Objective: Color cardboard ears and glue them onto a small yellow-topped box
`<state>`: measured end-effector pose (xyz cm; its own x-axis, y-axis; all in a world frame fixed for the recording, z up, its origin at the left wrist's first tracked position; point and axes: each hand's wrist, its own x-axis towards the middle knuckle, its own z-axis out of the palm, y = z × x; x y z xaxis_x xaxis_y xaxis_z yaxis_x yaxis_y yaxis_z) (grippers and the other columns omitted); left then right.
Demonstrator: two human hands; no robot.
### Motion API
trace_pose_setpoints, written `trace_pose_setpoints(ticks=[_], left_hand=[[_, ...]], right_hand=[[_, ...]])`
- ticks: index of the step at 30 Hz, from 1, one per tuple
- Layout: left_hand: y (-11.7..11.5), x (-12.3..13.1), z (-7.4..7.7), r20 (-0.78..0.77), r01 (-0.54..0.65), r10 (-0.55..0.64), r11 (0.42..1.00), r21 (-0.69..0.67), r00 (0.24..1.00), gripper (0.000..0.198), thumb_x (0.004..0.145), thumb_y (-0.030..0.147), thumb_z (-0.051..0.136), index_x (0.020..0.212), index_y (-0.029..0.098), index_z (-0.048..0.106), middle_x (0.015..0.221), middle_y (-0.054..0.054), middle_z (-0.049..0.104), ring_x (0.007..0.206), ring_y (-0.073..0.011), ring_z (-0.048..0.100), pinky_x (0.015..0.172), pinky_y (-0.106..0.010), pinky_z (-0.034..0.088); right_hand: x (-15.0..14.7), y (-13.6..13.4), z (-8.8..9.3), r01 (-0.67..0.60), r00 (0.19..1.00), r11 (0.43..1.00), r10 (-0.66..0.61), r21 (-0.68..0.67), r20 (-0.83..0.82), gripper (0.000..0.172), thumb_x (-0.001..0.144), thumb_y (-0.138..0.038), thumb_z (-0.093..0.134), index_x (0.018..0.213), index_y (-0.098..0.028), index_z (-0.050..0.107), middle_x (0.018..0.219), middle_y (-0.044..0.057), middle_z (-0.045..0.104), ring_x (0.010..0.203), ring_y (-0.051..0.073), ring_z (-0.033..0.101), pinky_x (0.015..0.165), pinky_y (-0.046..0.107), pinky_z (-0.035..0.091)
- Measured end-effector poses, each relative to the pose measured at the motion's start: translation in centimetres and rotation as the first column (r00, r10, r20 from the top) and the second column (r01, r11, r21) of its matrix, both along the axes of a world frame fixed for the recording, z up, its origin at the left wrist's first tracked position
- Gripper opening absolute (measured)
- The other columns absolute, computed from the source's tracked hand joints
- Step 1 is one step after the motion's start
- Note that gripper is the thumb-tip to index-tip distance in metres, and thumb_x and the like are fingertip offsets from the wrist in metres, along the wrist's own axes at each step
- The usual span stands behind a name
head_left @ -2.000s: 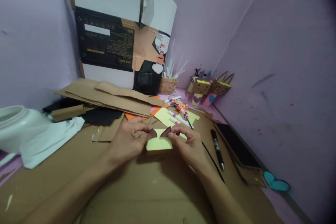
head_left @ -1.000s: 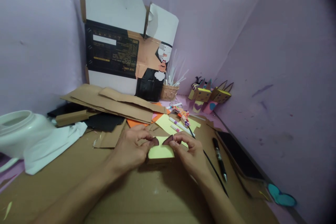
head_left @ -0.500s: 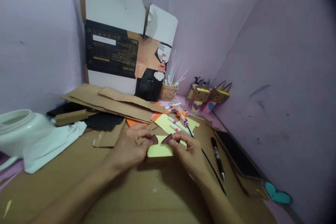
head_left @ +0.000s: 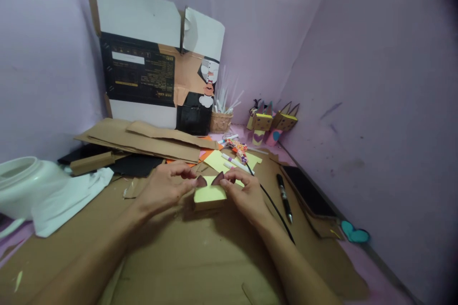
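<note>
A small cardboard box (head_left: 210,205) with a pale yellow top (head_left: 210,192) stands on the cardboard sheet in front of me. Two dark brown, ear-shaped paper pieces rise from its upper side. My left hand (head_left: 166,186) pinches the outer edge of the left brown ear piece (head_left: 202,181) between thumb and forefinger. On the other side, the right brown ear piece (head_left: 217,179) is between the thumb and fingers of my right hand (head_left: 245,194). How the pieces meet the box is too small to tell.
Right of my hands lie a pen (head_left: 284,198), a black cable (head_left: 275,207) and a phone (head_left: 311,190). Behind are markers (head_left: 238,164), a straw basket (head_left: 221,122) and finished box figures (head_left: 264,126). Cardboard strips (head_left: 143,140) and a white pot (head_left: 28,186) are leftward.
The view has shifted, so the scene sits further left. The left ear piece now tilts more inward, with more of it showing past my left fingertips. Both hands stay at the box.
</note>
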<state>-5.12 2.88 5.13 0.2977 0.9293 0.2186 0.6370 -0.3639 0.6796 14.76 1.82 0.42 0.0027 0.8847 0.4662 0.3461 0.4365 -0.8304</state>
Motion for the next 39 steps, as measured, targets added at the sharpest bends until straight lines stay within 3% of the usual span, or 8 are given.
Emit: trace_pose_setpoints(ticks=[6,12,31,39], left_hand=[[-0.2,0.7,-0.1,0.008,-0.006,0.006,1.000,-0.002,1.000,0.019,0.069,0.035,0.059,0.071,0.019,0.069,0.079,-0.002,0.068,0.077,-0.0186,0.060,0.072,-0.028,0.043],[-0.2,0.9,-0.6,-0.015,-0.017,0.017,0.999,0.046,1.000,0.016,0.072,0.029,0.056,0.072,0.020,0.070,0.078,0.000,0.068,0.076,-0.0164,0.060,0.069,-0.025,0.043],[-0.3,0.9,-1.4,-0.035,0.026,-0.021,0.984,0.175,0.999,0.018,0.075,0.029,0.054,0.073,0.020,0.070,0.073,0.000,0.065,0.069,-0.0137,0.058,0.062,-0.022,0.042],[-0.4,1.1,-1.1,-0.028,0.010,-0.006,0.986,0.164,1.000,0.014,0.073,0.024,0.057,0.069,0.019,0.069,0.070,0.000,0.065,0.068,-0.0130,0.057,0.062,-0.022,0.041]], right_hand=[[-0.1,0.1,0.0,-0.005,1.000,1.000,0.006,0.030,-0.031,0.008,0.071,-0.016,0.060,0.065,-0.019,0.065,0.067,0.001,0.062,0.063,0.014,0.052,0.063,0.027,0.042],[0.1,0.3,-0.5,0.027,0.999,0.995,-0.023,0.100,-0.036,0.005,0.070,-0.016,0.062,0.068,-0.020,0.064,0.075,0.002,0.062,0.073,0.016,0.056,0.070,0.029,0.045],[0.0,0.1,-0.3,0.018,1.000,0.996,-0.019,0.086,0.014,0.009,0.072,-0.014,0.059,0.064,-0.019,0.060,0.069,0.001,0.058,0.068,0.015,0.054,0.067,0.028,0.043],[0.0,0.2,-0.4,0.016,1.000,0.996,-0.016,0.090,-0.001,0.007,0.071,-0.015,0.060,0.064,-0.019,0.061,0.069,0.001,0.059,0.066,0.015,0.053,0.066,0.028,0.042]])
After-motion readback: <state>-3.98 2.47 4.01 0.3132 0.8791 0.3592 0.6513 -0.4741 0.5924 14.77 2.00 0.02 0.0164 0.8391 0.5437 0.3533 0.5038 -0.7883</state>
